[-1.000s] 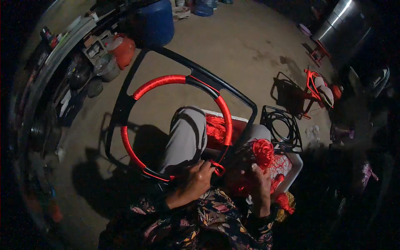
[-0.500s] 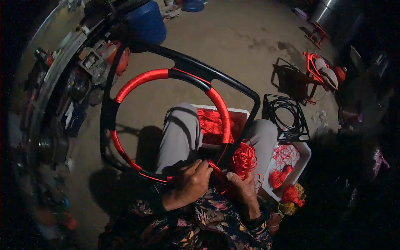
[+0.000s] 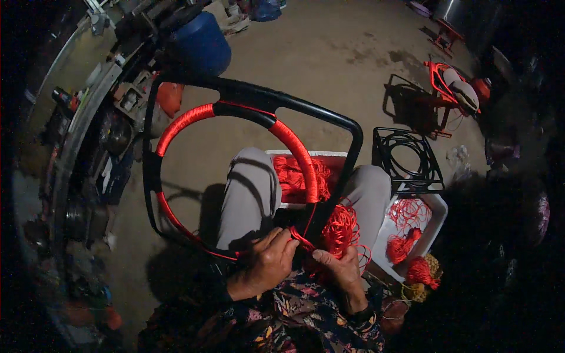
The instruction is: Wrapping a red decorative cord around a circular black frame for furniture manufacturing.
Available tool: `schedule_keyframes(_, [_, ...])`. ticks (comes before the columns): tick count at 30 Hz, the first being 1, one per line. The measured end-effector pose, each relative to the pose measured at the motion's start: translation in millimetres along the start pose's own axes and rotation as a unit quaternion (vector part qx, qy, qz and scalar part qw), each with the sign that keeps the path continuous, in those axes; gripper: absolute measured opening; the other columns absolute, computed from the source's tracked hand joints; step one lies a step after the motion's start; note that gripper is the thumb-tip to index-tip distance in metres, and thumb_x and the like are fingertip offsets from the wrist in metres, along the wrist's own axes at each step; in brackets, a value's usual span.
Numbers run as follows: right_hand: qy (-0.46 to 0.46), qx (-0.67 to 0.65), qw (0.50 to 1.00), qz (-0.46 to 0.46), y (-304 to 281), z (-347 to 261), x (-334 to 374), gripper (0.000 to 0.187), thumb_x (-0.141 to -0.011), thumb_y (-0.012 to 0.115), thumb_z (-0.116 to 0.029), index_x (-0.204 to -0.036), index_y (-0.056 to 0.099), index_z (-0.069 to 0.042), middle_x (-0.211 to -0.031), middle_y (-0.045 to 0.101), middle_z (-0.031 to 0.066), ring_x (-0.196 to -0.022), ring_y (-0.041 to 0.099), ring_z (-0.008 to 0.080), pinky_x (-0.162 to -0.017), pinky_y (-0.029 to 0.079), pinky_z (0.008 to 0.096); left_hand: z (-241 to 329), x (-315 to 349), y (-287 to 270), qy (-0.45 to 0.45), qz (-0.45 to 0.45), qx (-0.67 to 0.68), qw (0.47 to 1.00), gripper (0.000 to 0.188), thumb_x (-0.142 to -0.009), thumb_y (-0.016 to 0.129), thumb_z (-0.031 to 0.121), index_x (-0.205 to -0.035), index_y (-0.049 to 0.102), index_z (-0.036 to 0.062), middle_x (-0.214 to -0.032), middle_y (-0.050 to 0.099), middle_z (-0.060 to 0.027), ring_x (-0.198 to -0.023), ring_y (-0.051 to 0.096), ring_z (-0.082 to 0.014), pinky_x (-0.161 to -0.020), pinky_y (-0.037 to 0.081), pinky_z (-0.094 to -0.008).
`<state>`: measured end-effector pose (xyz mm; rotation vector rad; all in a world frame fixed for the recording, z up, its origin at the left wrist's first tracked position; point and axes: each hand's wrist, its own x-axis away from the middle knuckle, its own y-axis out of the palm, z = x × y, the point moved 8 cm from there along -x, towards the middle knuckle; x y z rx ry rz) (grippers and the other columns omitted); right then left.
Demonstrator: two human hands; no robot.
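In front of me is a black metal frame (image 3: 306, 107) with rounded corners. Inside it sits a ring (image 3: 294, 146), partly wrapped in glossy red cord, with black gaps at the top and left. My left hand (image 3: 271, 260) is closed at the lower part of the ring, pinching red cord (image 3: 301, 238). My right hand (image 3: 342, 267) curls around the lower end of a loose hank of red cord (image 3: 340, 228), its thumb pointing to the left hand. A strand runs from the wrapped part down towards my hands. Some fingertips are hidden.
A white box of red cord (image 3: 329, 154) stands beyond my knees. To the right are a white tray (image 3: 436, 226) with more cord and stacked black frames (image 3: 406, 159). A red chair (image 3: 441, 88) and a blue barrel (image 3: 203, 44) stand farther off; clutter lines the left.
The frame and its wrapped ring have shifted slightly left in view, their upper side a little lower. Both hands keep their hold on the cord, barely moved.
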<state>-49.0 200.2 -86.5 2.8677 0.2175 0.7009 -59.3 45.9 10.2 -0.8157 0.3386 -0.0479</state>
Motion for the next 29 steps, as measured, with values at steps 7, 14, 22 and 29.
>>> schedule_keyframes(7, [0.006,-0.001,1.0,-0.017,-1.2,2.2,-1.5,0.045,-0.071,0.082,-0.019,-0.108,0.062,-0.002,-0.099,0.067,0.0033,-0.087,0.061,0.0139,-0.082,0.048,0.0294,0.7,-1.4,3.9,-0.024,-0.005,0.002,1.0,0.004,-0.082,0.058,0.004,-0.086,0.058,0.0017,-0.075,0.055,-0.0136,-0.066,0.056,-0.0327,-0.057,0.045,-0.0406])
schedule_keyframes(14, [0.027,0.08,0.996,0.007,8.2,-5.3,0.2,0.044,-0.07,0.081,-0.018,-0.106,0.062,-0.001,-0.098,0.066,0.0056,-0.084,0.061,0.0149,-0.078,0.049,0.0293,2.1,9.1,13.1,0.049,-0.061,-0.084,0.993,0.007,-0.081,0.058,0.006,-0.077,0.054,0.0021,-0.079,0.053,-0.0111,-0.074,0.056,-0.0274,-0.06,0.047,-0.037])
schedule_keyframes(22, [-0.003,0.028,1.0,0.007,-0.2,34.7,-22.0,0.024,-0.075,0.077,-0.013,-0.092,0.066,0.0,-0.084,0.067,0.0035,-0.071,0.061,0.0124,-0.067,0.049,0.0261,-7.8,18.7,25.0,0.032,-0.077,-0.136,0.987,0.01,-0.082,0.06,0.01,-0.081,0.057,0.0002,-0.085,0.053,-0.0096,-0.077,0.055,-0.0236,-0.06,0.05,-0.0331])
schedule_keyframes(29, [0.011,-0.005,1.0,-0.013,12.5,21.5,-16.9,0.02,-0.078,0.073,-0.01,-0.095,0.067,-0.001,-0.087,0.068,0.0045,-0.073,0.062,0.0115,-0.067,0.049,0.0252,-7.5,22.3,21.4,0.089,0.023,-0.133,0.987,0.017,-0.072,0.061,0.012,-0.084,0.054,0.0019,-0.076,0.052,-0.011,-0.066,0.06,-0.0243,-0.053,0.05,-0.0332])
